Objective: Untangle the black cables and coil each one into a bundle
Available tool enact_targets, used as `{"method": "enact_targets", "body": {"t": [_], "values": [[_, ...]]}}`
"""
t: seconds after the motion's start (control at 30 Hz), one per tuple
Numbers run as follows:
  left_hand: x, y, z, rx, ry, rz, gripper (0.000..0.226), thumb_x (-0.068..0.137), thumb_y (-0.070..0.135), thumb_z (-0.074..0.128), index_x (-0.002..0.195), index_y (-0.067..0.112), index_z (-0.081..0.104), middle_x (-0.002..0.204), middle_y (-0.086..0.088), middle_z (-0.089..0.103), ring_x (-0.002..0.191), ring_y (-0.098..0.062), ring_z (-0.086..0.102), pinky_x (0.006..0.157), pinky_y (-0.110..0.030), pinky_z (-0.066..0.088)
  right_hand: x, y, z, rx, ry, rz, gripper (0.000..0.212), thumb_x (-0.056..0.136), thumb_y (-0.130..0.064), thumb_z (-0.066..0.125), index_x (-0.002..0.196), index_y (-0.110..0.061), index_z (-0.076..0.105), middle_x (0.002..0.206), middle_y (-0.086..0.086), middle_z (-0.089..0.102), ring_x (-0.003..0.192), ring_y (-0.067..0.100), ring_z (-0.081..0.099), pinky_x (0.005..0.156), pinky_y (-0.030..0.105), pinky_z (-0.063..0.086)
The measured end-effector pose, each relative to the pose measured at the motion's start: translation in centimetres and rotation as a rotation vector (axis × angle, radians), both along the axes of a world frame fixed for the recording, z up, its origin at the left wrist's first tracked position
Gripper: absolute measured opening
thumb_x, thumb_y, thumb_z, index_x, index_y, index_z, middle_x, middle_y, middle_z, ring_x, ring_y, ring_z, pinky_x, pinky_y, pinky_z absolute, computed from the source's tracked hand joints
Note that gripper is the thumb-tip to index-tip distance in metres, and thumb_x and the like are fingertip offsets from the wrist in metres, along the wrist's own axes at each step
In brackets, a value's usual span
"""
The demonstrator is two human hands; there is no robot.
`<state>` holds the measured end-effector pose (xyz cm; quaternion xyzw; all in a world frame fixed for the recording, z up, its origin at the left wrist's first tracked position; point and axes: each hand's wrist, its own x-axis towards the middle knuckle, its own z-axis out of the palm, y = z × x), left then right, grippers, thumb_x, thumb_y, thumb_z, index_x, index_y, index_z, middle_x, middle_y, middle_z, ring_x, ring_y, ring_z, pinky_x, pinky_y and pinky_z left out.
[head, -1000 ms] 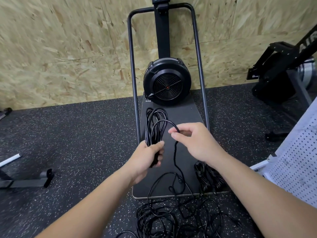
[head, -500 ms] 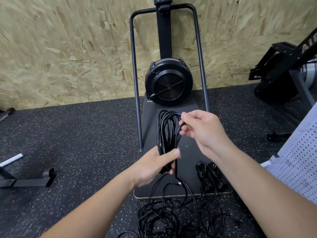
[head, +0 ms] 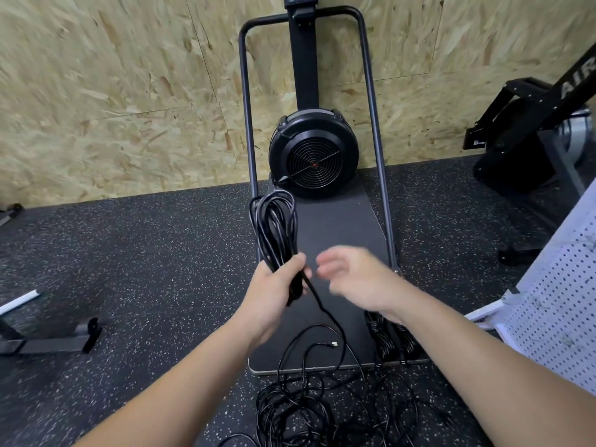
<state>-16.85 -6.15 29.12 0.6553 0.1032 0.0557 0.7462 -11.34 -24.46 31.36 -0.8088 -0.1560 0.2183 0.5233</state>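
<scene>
We found the coiled cable point(head: 276, 230) held upright above the near half of the black platform point(head: 342, 233), its loops rising from the left hand point(head: 274, 291), whose fingers were curled round the lower end of the coil. One strand trailed from that grip down to the tangled cables point(head: 322, 411) on the speckled floor point(head: 145, 253) at the platform's near edge. The right hand point(head: 358, 279) hovered just beside the left, blurred, fingers loosely spread and holding nothing. Two finished bundles point(head: 392, 338) lay on the platform's near right corner, partly behind the right wrist. A round fan housing point(head: 313, 158) stood at the far end.
</scene>
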Motion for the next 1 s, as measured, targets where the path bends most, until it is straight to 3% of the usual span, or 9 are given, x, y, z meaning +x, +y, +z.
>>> {"method": "enact_targets", "body": {"t": [0.1,0.2,0.3,0.43,0.5,0.6,0.77,0.9,1.0], "values": [[0.4,0.8,0.0,-0.045,-0.005,0.086,0.024,0.107,0.026,0.069,0.083,0.025,0.072,0.084,-0.005,0.072,0.081,-0.024,0.061,0.081,-0.044,0.046,-1.2,0.7,-2.1,-0.119,0.137,0.239,0.046,0.087,-0.017,0.091,0.126,-0.017,0.067,0.11,-0.004,0.083,0.105,0.016,0.078,0.091,0.03,0.06],[0.7,1.7,-0.3,-0.056,-0.012,0.114,0.022,0.105,0.028,0.069,0.084,0.028,0.073,0.086,-0.005,0.069,0.082,-0.025,0.058,0.084,-0.047,0.041,-0.9,1.7,-3.2,-0.063,0.09,0.057,0.039,0.081,-0.024,0.096,0.108,-0.013,0.069,0.091,0.012,0.082,0.081,0.022,0.078,0.082,0.043,0.054],[1.0,3.1,-0.1,-0.133,-0.028,0.167,0.007,0.105,0.022,0.068,0.107,0.015,0.068,0.094,-0.008,0.069,0.082,-0.023,0.059,0.075,-0.039,0.046,-0.7,2.4,-2.9,0.089,0.067,-0.063,0.023,0.092,-0.017,0.089,0.095,-0.003,0.071,0.092,0.027,0.077,0.076,0.029,0.083,0.077,0.046,0.048],[1.0,4.8,0.1,-0.216,-0.043,0.154,0.008,0.103,0.014,0.069,0.111,0.014,0.066,0.102,-0.011,0.068,0.086,-0.022,0.06,0.07,-0.034,0.048,-0.8,2.7,-2.2,0.094,0.04,-0.082,0.013,0.103,-0.009,0.069,0.096,0.0,0.075,0.089,0.011,0.082,0.076,0.028,0.083,0.081,0.052,0.064],[0.8,4.9,0.0,-0.21,-0.057,0.111,0.014,0.103,0.015,0.071,0.115,0.012,0.063,0.103,-0.011,0.068,0.085,-0.02,0.061,0.068,-0.032,0.048,-1.0,2.9,-2.0,0.091,0.092,-0.051,0.018,0.104,-0.006,0.062,0.094,0.001,0.074,0.086,0.011,0.08,0.07,0.025,0.079,0.078,0.045,0.069],[0.6,4.7,0.2,-0.204,-0.073,0.076,0.019,0.104,0.014,0.07,0.12,0.01,0.061,0.105,-0.011,0.07,0.089,-0.019,0.067,0.069,-0.029,0.05,-1.6,3.1,-1.8,0.013,0.216,0.108,0.023,0.107,-0.007,0.054,0.094,-0.003,0.073,0.077,0.006,0.066,0.057,0.014,0.057,0.056,0.025,0.053],[0.3,4.3,0.4,-0.373,-0.049,0.056,0.013,0.106,0.009,0.068,0.117,0.005,0.062,0.099,-0.014,0.068,0.091,-0.028,0.074,0.092,-0.05,0.063,-1.8,2.6,0.0,-0.042,0.32,0.345,0.028,0.112,-0.024,0.051,0.101,-0.009,0.071,0.068,-0.006,0.046,0.057,0.011,0.03,0.054,0.024,0.028],[0.8,4.7,0.4,-0.379,0.046,0.096,0.015,0.106,0.019,0.069,0.115,0.014,0.058,0.088,-0.002,0.062,0.07,-0.016,0.058,0.062,-0.03,0.058,-1.7,1.1,0.4,-0.071,0.212,0.399,0.033,0.102,-0.037,0.076,0.092,-0.006,0.075,0.074,0.004,0.06,0.061,0.016,0.051,0.059,0.029,0.045],[1.2,5.7,0.2,-0.348,0.065,0.174,0.014,0.107,0.025,0.069,0.098,0.017,0.061,0.082,0.0,0.058,0.068,-0.017,0.055,0.059,-0.028,0.052,-1.4,-0.1,0.3,-0.269,-0.004,0.364,0.029,0.094,-0.034,0.084,0.09,-0.007,0.074,0.072,0.004,0.071,0.062,0.015,0.06,0.063,0.03,0.046]]}}
